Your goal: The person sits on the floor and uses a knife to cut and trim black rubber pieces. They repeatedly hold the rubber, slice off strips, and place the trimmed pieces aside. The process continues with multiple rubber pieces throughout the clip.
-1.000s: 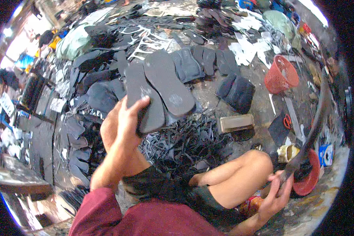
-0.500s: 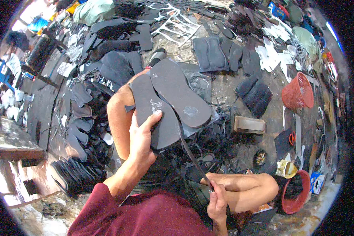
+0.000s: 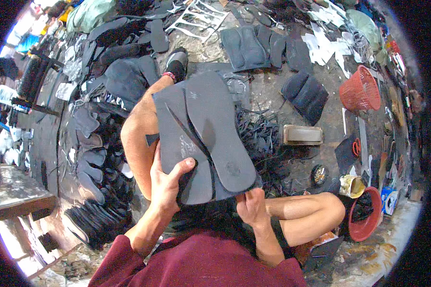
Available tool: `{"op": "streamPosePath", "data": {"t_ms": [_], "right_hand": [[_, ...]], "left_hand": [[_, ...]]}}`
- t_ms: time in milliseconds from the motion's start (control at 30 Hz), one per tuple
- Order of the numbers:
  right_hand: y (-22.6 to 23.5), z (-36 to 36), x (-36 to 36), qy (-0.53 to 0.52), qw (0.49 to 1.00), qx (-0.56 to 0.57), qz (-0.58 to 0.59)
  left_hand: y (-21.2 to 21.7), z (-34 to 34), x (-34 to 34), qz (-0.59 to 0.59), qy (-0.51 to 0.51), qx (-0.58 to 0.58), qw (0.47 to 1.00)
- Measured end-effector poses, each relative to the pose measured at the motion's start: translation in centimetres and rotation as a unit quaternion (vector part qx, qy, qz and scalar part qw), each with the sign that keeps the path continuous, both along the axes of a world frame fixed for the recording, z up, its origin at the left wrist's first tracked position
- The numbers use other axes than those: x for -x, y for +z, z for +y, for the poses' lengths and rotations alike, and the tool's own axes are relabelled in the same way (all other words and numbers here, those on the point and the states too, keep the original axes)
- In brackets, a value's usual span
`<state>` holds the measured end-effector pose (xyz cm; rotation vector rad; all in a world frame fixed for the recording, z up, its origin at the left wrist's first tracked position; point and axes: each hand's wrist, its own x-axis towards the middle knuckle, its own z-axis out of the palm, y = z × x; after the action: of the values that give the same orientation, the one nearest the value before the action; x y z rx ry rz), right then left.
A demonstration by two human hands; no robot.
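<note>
My left hand point(image 3: 169, 187) grips a stack of dark grey foam by its left edge, with the thumb pressed flat on top. The left sole-shaped piece point(image 3: 179, 136) lies under that thumb, pale scribbled marks on its face. Beside it, the right sole piece point(image 3: 221, 138) has a round mark near its lower end. A narrow dark gap runs between the two, and sheet material shows past their edges. At the lower right corner my right hand point(image 3: 254, 209) is closed, its fingertips partly behind the sheet; what they hold is hidden.
My bare legs frame the work, the right knee point(image 3: 328, 210) bent outward. Dark offcuts point(image 3: 263, 136) litter the floor beyond. To the right are a red basket point(image 3: 361, 91), a beige block point(image 3: 302, 135), red-handled scissors point(image 3: 356, 147) and a red tub point(image 3: 376, 217). Stacked soles point(image 3: 93, 220) stand left.
My right hand has moved up from beside my knee to the sheet's lower right corner. The dark strip it held no longer shows. The soles have turned more upright and come nearer.
</note>
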<state>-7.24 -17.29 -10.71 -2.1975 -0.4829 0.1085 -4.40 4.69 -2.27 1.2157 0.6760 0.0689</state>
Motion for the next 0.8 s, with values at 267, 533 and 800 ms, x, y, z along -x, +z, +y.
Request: {"op": "streamPosePath", "data": {"t_ms": [267,533,800], "right_hand": [[-1.9,6.2,-3.9,-0.037,0.997,-0.075,-0.005],[-1.1,9.1,-10.4,-0.083,0.992,-0.095,0.007],[6.7,5.3,-3.7,-0.066,0.958,-0.249,0.126]], "left_hand": [[-0.1,0.3,0.1,0.014,-0.045,0.033,0.998],[-0.5,-1.2,0.7,0.007,-0.093,0.014,0.996],[2.2,0.9,-2.1,-0.013,-0.162,-0.046,0.986]]}}
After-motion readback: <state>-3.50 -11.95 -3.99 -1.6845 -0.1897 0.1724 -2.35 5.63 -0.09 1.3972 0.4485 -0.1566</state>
